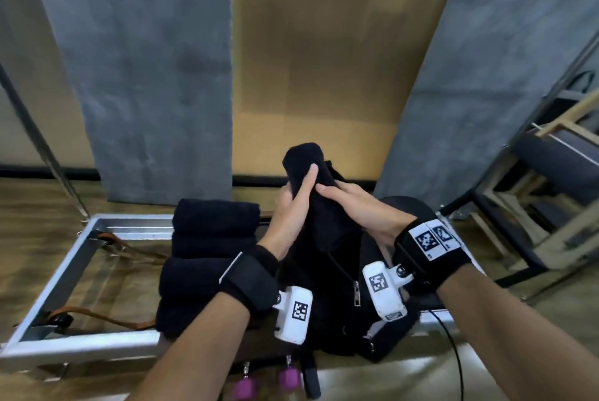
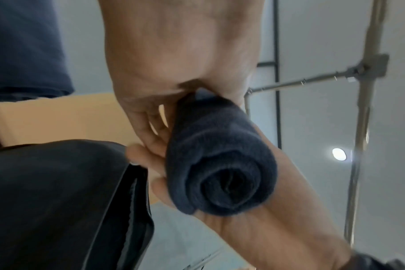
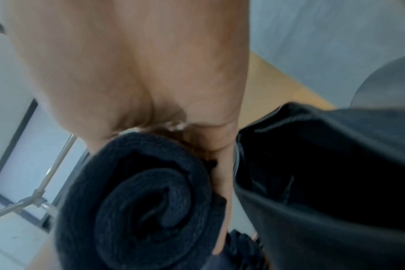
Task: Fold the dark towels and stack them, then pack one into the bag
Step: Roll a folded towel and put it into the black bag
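1. Forearms nearest the head camera, each with a black wrist strap and a white tagged camera pod.
2. Left hand [image 1: 293, 206]: fingers curled round the rolled towel [image 1: 311, 180], thumb lying up along its front. Grip grasping the towel.
3. Right hand [image 1: 359, 209]: fingers wrapped on the towel's right side, index tip just beside the left thumb. Grip also grasping the towel.
4. Towel is dark, rolled into a tube, held near upright, top end above both hands, lower end down at the bag [image 1: 350, 297] opening. How far in it sits: cannot tell.
5. Left wrist view: spiral end of the towel [image 2: 222, 175] faces the camera, pinched between both hands; bag wall [image 2: 58, 201] just left of it.
6. Right wrist view: same spiral end [image 3: 136, 204], bag [image 3: 331, 182] just right, blurred.
7. Bag is black, stands on the tabletop [image 1: 107, 284], zipper pull visible on its front.
8. Stack [image 1: 210, 258] of folded dark towels sits on the tabletop, just left of the bag, behind the left wrist.
9. Chairs [image 1: 547, 206] at far right; grey panels and a wooden wall behind.
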